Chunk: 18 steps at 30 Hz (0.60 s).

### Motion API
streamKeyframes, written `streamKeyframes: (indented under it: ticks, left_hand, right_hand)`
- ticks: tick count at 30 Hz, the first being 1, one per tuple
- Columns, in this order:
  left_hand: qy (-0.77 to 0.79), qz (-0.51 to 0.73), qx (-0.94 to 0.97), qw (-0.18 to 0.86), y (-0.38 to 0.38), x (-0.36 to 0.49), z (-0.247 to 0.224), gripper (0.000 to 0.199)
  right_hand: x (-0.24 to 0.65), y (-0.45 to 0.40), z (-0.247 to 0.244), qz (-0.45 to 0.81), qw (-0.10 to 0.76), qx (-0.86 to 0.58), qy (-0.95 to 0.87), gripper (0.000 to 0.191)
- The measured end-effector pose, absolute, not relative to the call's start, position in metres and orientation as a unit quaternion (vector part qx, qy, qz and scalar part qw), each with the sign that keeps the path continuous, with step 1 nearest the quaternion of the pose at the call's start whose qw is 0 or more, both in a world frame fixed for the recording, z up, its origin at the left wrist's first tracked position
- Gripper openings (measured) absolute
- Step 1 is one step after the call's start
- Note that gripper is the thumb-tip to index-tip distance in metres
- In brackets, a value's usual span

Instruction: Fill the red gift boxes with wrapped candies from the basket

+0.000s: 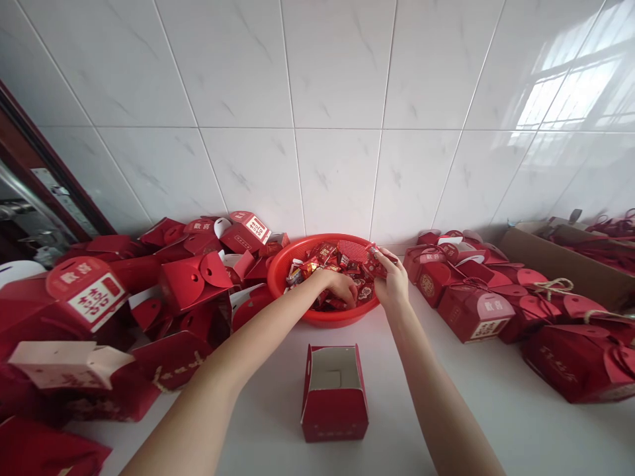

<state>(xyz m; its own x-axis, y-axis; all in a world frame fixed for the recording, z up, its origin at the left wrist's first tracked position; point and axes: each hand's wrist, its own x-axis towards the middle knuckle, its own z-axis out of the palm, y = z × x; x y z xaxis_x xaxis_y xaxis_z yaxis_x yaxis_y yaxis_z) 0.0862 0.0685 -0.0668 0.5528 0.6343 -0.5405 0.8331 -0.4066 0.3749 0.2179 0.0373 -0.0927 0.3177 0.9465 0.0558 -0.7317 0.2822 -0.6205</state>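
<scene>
I see a long cardboard box (570, 261) at the far right with red things inside. A round red bowl (282, 264) by the wall is full of wrapped candies (327, 254). My left hand (340, 285) digs in the candies, fingers curled over some. My right hand (391, 277) pinches a red packet (373, 263) over the bowl. A small red box (334, 391) stands open and bare inside, near me.

both hands reach into a red basin (278, 268) of wrapped candies (325, 254): the left hand (342, 285) lies on the pile, the right hand (391, 276) pinches a red packet (373, 263). an open red box (334, 391) stands near, empty.
</scene>
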Motion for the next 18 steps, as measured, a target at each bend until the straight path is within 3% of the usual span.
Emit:
streamKeyframes:
  ticks: [10, 18]
  left_hand:
    - [0.45, -0.153, 0.826, 0.304, 0.072, 0.084, -0.073, 0.018]
    - [0.436, -0.078, 0.828, 0.343, 0.08, 0.073, -0.073, 0.021]
  right_hand:
    - [0.217, 0.032, -0.088, 0.558, 0.759, -0.247, -0.225, 0.019]
    - [0.217, 0.032, -0.087, 0.566, 0.762, -0.238, -0.206, 0.017]
